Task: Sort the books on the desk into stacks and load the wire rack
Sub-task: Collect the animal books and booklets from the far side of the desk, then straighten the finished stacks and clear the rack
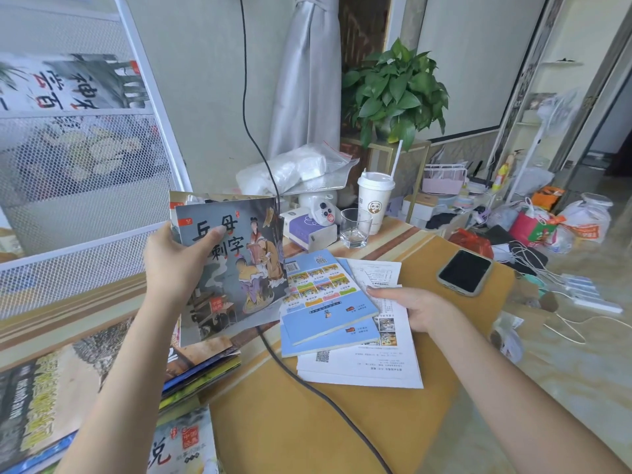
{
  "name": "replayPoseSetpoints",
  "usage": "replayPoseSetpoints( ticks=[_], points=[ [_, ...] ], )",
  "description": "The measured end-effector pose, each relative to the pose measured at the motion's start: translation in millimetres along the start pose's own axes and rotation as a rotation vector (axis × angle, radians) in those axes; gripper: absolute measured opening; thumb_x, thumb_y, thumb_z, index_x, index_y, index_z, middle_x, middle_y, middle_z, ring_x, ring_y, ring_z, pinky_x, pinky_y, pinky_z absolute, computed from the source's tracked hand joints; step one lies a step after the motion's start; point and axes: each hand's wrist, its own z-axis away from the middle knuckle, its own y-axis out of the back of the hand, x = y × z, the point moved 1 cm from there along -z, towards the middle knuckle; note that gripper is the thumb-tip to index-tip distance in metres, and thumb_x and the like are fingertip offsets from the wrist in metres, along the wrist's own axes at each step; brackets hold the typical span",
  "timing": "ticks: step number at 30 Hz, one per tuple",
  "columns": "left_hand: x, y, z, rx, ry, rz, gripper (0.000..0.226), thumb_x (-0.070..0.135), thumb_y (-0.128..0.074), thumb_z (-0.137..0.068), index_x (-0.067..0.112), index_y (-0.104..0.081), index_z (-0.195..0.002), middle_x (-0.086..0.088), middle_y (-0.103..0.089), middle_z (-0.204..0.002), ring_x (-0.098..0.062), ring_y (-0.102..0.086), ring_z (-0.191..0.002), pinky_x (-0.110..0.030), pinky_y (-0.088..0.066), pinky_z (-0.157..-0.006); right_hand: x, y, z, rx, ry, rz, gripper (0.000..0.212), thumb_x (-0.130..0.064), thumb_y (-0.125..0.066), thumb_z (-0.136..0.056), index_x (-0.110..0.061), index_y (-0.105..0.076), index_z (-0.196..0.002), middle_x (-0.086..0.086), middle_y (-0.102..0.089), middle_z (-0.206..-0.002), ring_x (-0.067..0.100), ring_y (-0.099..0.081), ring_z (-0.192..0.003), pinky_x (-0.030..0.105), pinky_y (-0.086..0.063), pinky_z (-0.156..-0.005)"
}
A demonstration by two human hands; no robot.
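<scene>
My left hand (178,258) grips a bundle of thin picture books (239,268) upright above the desk, thumb across the grey cover of the front one. My right hand (415,307) holds the right edge of two light-blue books (321,302) lying on white printed sheets (362,364) at the desk's middle. A low pile of colourful books (201,371) lies under the held bundle. More books (44,398) lie at the lower left. The white wire rack (85,186) stands at the left, with a book (68,82) on its upper shelf.
A black cable (307,388) runs across the mustard desk mat (290,422). A phone (465,271) lies at the right. Behind the books stand a glass (355,227), a paper cup (374,200), a tissue box (307,230) and a plastic bag (297,169). Bags clutter the floor at right.
</scene>
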Motion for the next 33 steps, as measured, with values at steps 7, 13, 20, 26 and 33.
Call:
replayPoseSetpoints(
  ticks=[7, 13, 20, 26, 33],
  points=[
    [-1.3, 0.6, -0.9, -0.012, -0.011, 0.027, 0.02, 0.03, -0.078, -0.078, 0.032, -0.058, -0.081, -0.004, -0.071, -0.088, -0.029, -0.07, -0.078, -0.054, -0.058, -0.073, -2.4, -16.2, -7.4, 0.091, 0.036, -0.025, 0.014, -0.011, -0.07, -0.082, -0.004, -0.065, -0.093, 0.015, -0.072, -0.075, 0.024, -0.069, -0.056, 0.033, -0.056, -0.047],
    [-6.2, 0.9, -3.6, -0.008, 0.006, 0.031, 0.019, 0.031, -0.077, -0.078, 0.03, -0.059, -0.083, -0.003, -0.071, -0.089, -0.028, -0.071, -0.077, -0.054, -0.058, -0.072, -23.4, -8.3, 10.7, 0.282, 0.223, -0.053, 0.027, 0.0, -0.069, -0.082, -0.002, -0.063, -0.109, 0.012, -0.066, -0.112, 0.024, -0.064, -0.084, 0.035, -0.053, -0.073],
    [1.4, -3.3, -2.0, 0.034, -0.035, -0.019, 0.041, 0.043, -0.078, -0.075, 0.008, -0.064, -0.09, -0.023, -0.069, -0.086, -0.044, -0.067, -0.076, -0.058, -0.056, -0.067, -66.5, 16.3, 59.5, 0.558, 0.571, -0.07, 0.037, -0.004, -0.065, -0.087, -0.002, -0.058, -0.124, 0.008, -0.061, -0.124, 0.014, -0.055, -0.093, 0.023, -0.041, -0.077],
    [25.7, -1.4, 0.3, 0.075, 0.137, 0.211, 0.03, 0.032, -0.079, -0.077, 0.016, -0.063, -0.096, -0.003, -0.072, -0.089, -0.024, -0.071, -0.077, -0.047, -0.059, -0.075, -74.6, 6.5, 79.5, 0.814, 0.895, 0.212, 0.027, -0.014, -0.061, -0.091, -0.004, -0.065, -0.116, 0.007, -0.066, -0.116, 0.014, -0.059, -0.093, 0.025, -0.042, -0.075],
    [-4.9, -43.2, 21.3, -0.288, 0.632, 0.403, 0.021, 0.015, -0.072, -0.083, 0.003, -0.062, -0.096, -0.01, -0.074, -0.07, -0.022, -0.069, -0.052, -0.031, -0.054, -0.04, -61.5, -49.9, 101.4, 0.855, 1.386, 0.613, 0.009, -0.01, -0.064, -0.087, -0.006, -0.073, -0.088, 0.01, -0.069, -0.065, 0.02, -0.06, -0.05, 0.03, -0.046, -0.044]
  ],
)
